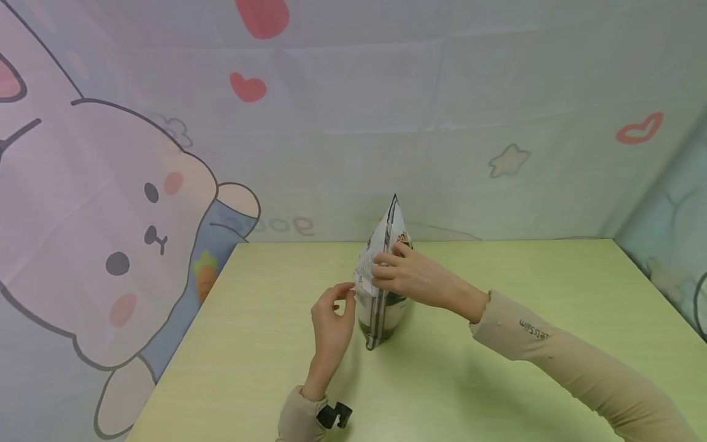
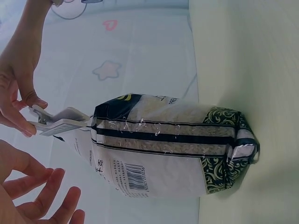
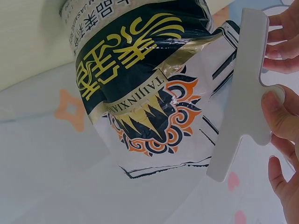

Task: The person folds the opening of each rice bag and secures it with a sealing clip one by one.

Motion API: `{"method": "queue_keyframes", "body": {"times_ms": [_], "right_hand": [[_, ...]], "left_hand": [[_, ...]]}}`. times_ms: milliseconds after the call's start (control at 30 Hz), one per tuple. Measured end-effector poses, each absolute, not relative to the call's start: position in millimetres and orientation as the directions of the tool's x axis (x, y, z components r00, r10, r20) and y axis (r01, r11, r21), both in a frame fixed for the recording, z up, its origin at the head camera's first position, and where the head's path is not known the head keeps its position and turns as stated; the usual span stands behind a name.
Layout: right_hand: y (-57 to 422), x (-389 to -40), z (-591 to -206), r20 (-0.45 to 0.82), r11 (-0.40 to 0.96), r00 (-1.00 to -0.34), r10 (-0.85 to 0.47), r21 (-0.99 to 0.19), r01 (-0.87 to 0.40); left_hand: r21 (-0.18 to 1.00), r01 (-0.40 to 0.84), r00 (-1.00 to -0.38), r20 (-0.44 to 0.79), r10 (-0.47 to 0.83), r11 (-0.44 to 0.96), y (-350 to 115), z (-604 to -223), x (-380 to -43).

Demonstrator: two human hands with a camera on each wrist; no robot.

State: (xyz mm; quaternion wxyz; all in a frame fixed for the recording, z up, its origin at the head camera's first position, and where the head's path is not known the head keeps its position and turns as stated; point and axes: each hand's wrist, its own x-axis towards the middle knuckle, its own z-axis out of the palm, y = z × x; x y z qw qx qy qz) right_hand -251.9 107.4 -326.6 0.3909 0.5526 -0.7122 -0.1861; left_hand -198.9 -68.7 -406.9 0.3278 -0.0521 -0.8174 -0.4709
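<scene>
A bag of rice stands upright on the table, its printed front with gold lettering filling much of the right wrist view. Across its upper part sits a white bag clip, hidden behind the fingers in the head view. My right hand pinches this clip between thumb and fingers. The thumb lies on the clip's lever. My left hand is close beside the bag's left side, fingers bent loosely. In the left wrist view, the left hand holds nothing, just below the clip.
The pale green table extends on both sides of the bag. Behind it hangs a cloth backdrop printed with hearts, a star and a large rabbit. A black strap piece is on the left wrist. A dark cable shows at the right edge.
</scene>
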Motion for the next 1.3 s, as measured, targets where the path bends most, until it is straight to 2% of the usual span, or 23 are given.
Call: {"method": "queue_keyframes", "body": {"times_ms": [300,567,1100,1300], "right_hand": [[109.9,-251.2,-326.6,0.326,0.312,-0.100,-0.940,0.703,-0.639],[114.4,-252.2,-327.8,0.313,0.308,-0.124,-0.942,0.656,-0.689],[119.0,-254.6,-327.9,0.382,0.363,-0.160,-0.910,0.551,-0.751],[121.1,-260.6,-325.4,0.415,0.404,-0.194,-0.889,0.510,-0.759]], "left_hand": [[0.736,0.400,-0.784,0.584,-0.213,0.546,-67.2,-408.0,-198.4],[0.750,0.395,-0.800,0.564,-0.203,0.530,-65.7,-408.3,-197.4],[0.725,0.426,-0.792,0.588,-0.165,0.542,-60.9,-403.0,-192.4],[0.721,0.434,-0.790,0.593,-0.157,0.540,-59.9,-402.0,-191.4]]}}
